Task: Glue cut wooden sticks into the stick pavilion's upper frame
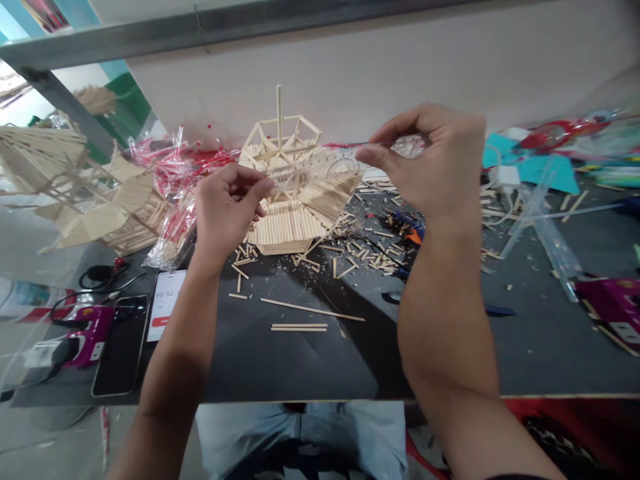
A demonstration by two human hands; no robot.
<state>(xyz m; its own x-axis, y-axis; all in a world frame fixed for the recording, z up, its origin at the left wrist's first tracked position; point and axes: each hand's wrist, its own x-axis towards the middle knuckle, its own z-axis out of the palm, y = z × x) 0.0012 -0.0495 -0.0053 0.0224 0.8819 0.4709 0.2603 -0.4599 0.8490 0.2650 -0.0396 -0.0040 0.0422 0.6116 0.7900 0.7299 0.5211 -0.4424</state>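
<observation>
A phone with a lit screen (164, 308) shows a running-digit display and a red button on a dark tabletop (310, 373), just beside a second phone, its screen black (120, 347). To their left sits a purple power strip (93, 333) with a white plug (43, 353) near it, below a coil of black cable (97, 275). At far right, another purple power strip (613, 307) lies near strips of clear plastic (555, 250), with turquoise paper (555, 172) and a white adapter (507, 177) farther back. A grey metal bar (250, 27) crosses in front of a pale wall (350, 80); a green panel (130, 97) stands at left.
</observation>
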